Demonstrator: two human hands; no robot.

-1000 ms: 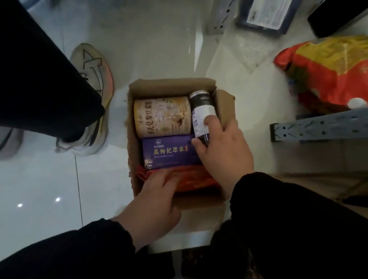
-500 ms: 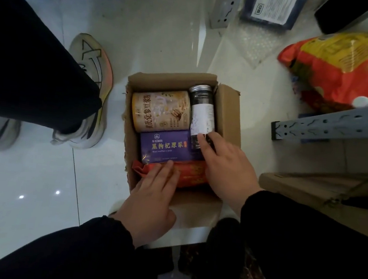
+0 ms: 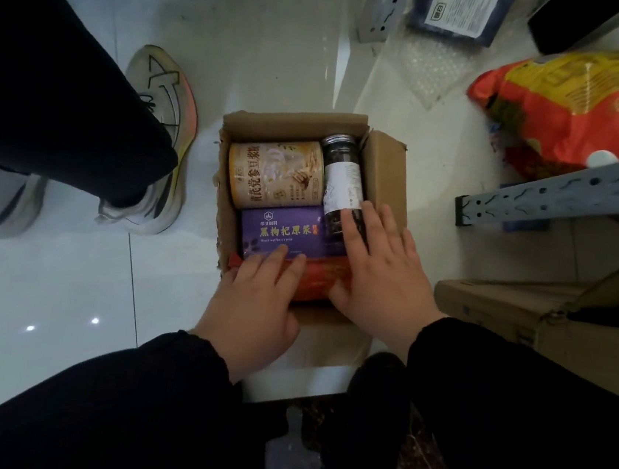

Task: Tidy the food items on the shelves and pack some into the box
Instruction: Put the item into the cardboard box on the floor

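An open cardboard box [image 3: 386, 173] sits on the white floor. Inside lie a beige tin [image 3: 274, 174], a dark jar with a white label [image 3: 341, 178], a purple carton [image 3: 281, 231] and a red-orange packet [image 3: 320, 278] at the near end. My left hand [image 3: 253, 305] lies flat on the packet's left part, fingertips reaching the purple carton. My right hand [image 3: 380, 277] rests with straight fingers on the jar's near end and the packet's right part.
Another person's leg and sneaker [image 3: 156, 139] stand left of the box. A large red and yellow bag [image 3: 576, 110] lies at the right behind a grey metal shelf rail [image 3: 559, 193]. A second cardboard box [image 3: 522, 312] sits at the right.
My right hand has slid from the jar's label down to its near end and flattened out. My left hand has stayed on the red packet.
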